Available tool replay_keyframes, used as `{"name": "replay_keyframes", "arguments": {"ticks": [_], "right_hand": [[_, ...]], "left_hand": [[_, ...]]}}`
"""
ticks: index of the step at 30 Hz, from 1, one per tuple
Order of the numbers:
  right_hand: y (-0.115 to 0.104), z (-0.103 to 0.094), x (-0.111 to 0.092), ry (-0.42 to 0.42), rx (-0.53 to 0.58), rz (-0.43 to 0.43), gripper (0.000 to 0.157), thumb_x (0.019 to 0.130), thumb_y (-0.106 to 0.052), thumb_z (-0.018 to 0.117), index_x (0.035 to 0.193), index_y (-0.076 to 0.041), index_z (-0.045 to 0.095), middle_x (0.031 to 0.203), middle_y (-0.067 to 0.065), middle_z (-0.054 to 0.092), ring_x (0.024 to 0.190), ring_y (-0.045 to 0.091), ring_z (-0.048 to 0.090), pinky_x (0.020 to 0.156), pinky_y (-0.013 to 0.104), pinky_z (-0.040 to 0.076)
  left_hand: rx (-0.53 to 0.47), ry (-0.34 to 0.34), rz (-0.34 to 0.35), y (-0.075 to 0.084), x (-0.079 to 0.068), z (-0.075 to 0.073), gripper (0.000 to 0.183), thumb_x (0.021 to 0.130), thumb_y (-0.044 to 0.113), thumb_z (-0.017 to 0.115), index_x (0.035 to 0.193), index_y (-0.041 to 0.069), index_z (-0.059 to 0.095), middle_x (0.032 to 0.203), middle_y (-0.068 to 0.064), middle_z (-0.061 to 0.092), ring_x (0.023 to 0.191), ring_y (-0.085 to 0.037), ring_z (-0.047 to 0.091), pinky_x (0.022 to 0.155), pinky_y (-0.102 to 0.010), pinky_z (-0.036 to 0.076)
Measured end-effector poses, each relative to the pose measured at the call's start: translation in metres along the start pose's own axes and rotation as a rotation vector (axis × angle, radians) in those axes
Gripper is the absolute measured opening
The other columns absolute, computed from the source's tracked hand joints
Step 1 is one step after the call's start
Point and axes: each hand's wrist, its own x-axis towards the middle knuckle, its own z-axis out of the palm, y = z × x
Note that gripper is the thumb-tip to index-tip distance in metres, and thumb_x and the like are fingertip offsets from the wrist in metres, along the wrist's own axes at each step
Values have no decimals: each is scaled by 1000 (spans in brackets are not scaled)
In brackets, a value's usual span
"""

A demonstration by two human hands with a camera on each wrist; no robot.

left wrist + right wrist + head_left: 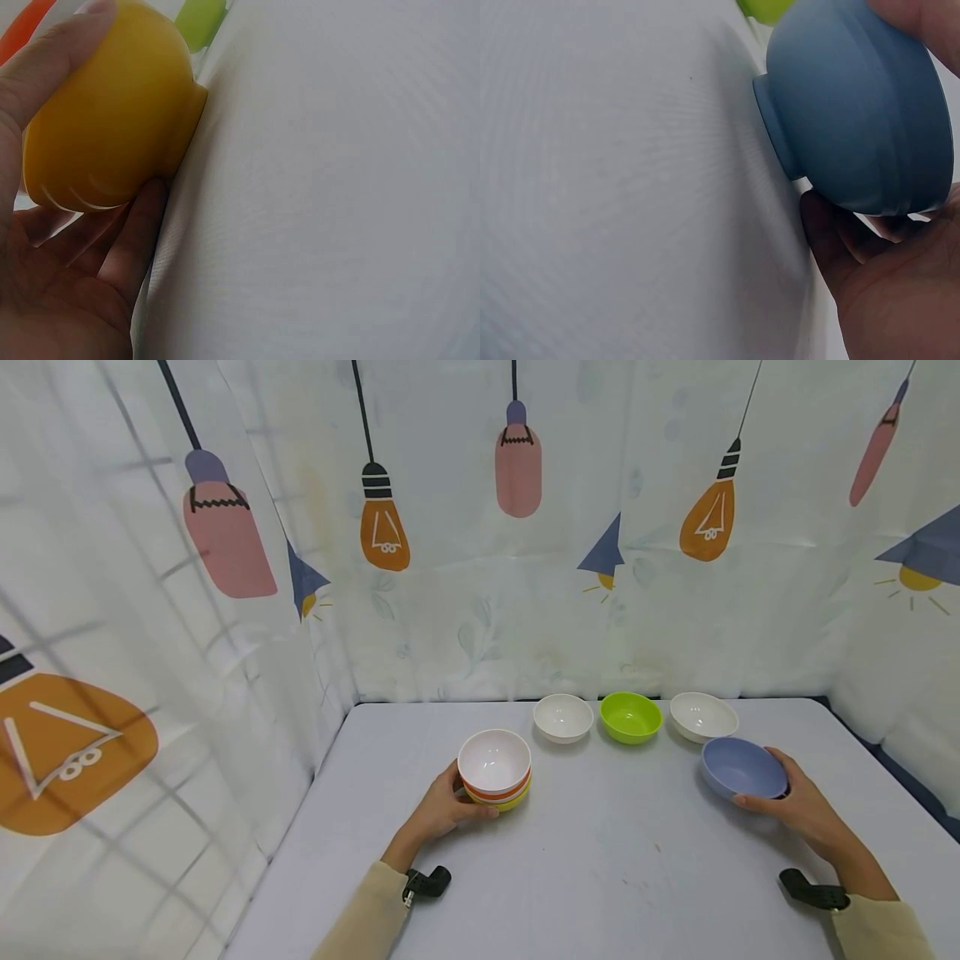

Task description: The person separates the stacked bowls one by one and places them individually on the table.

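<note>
My left hand (441,808) grips a stack of nested bowls left of the table's middle. A white bowl (495,760) is uppermost, an orange rim shows beneath it, and a yellow bowl (112,120) forms the bottom. The left thumb lies along the near side, and the other fingers reach around the far side and low by the foot. On the right, my right hand (810,810) holds a blue bowl (742,768) between thumb and fingers. Its foot (776,131) is close to the tabletop; whether it touches, I cannot tell.
Along the back of the white table (600,877) stand a white bowl (563,718), a green bowl (631,718) and another white bowl (702,717). The last one is right behind the blue bowl. A printed curtain (465,610) hangs behind and at both sides.
</note>
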Motion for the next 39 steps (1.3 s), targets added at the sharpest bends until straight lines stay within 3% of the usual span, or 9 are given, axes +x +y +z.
{"name": "replay_keyframes", "arguments": {"ticks": [11,19,34,39], "right_hand": [[0,0,1,8,15,5,111,87,-41,69,152,-9,-15,150,41,2,126,60,22,91,72,34],[-1,1,1,19,5,1,110,88,-39,69,152,-8,-15,149,42,4,125,59,24,91,71,35],[1,0,1,16,9,-6,111,88,-39,68,152,-10,-18,151,41,1,126,58,22,92,71,34],[-2,-3,-1,15,35,-16,113,87,-39,69,151,-10,-20,154,37,-7,131,59,15,97,76,26]], "left_hand": [[17,-1,-16,1,1,1,97,65,19,90,145,29,36,139,2,51,130,-19,48,109,-41,41],[-10,-16,-19,27,-9,-1,94,66,17,89,145,24,38,139,1,51,129,-20,49,108,-41,42],[-24,-14,-22,25,-9,0,95,65,17,90,143,28,38,138,1,52,130,-19,48,110,-41,40],[-23,-16,-16,25,-9,-1,94,65,17,90,144,26,38,138,1,52,130,-19,49,110,-41,40]]}}
